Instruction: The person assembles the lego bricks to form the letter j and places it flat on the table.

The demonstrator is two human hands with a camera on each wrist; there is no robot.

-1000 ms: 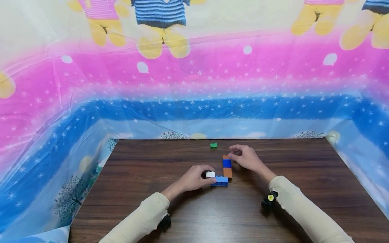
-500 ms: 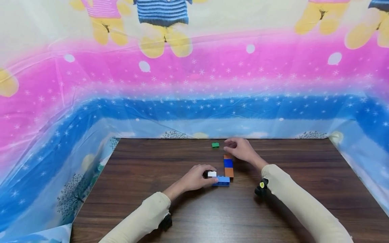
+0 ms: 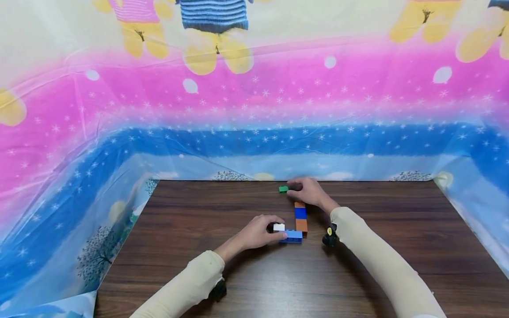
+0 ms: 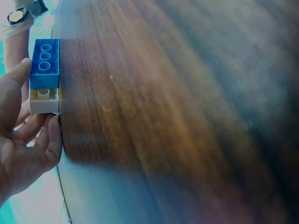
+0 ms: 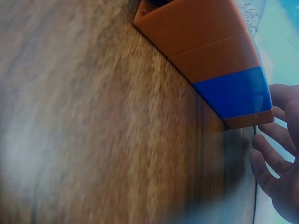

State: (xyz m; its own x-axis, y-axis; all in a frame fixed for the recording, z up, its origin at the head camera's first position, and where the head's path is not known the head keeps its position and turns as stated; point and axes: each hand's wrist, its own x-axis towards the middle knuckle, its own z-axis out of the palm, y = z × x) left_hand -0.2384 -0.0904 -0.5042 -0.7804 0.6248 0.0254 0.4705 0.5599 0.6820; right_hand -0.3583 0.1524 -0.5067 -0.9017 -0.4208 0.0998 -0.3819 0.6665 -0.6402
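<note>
My left hand (image 3: 258, 232) grips a joined pair of building bricks, a blue brick (image 3: 293, 236) and a white brick (image 3: 279, 227). Their hollow undersides show in the left wrist view, with the thumb along the blue brick (image 4: 44, 63) and fingertips at the white brick (image 4: 44, 102). Near the back edge my right hand (image 3: 310, 192) reaches with thumb and fingers spread, fingertips right beside a small green brick (image 3: 283, 189). Below that hand lies a row of joined orange and blue bricks (image 3: 300, 213), its near end close to the blue brick.
The dark wooden table (image 3: 179, 221) ends at a printed cloth backdrop (image 3: 254, 145) along the back and sides. Big in the right wrist view, the orange and blue row (image 5: 233, 91) stands between that camera and the right hand's fingers.
My right hand has moved away from the far end of the orange and blue row, back and left to the green brick. The left hand keeps its grip and place.
</note>
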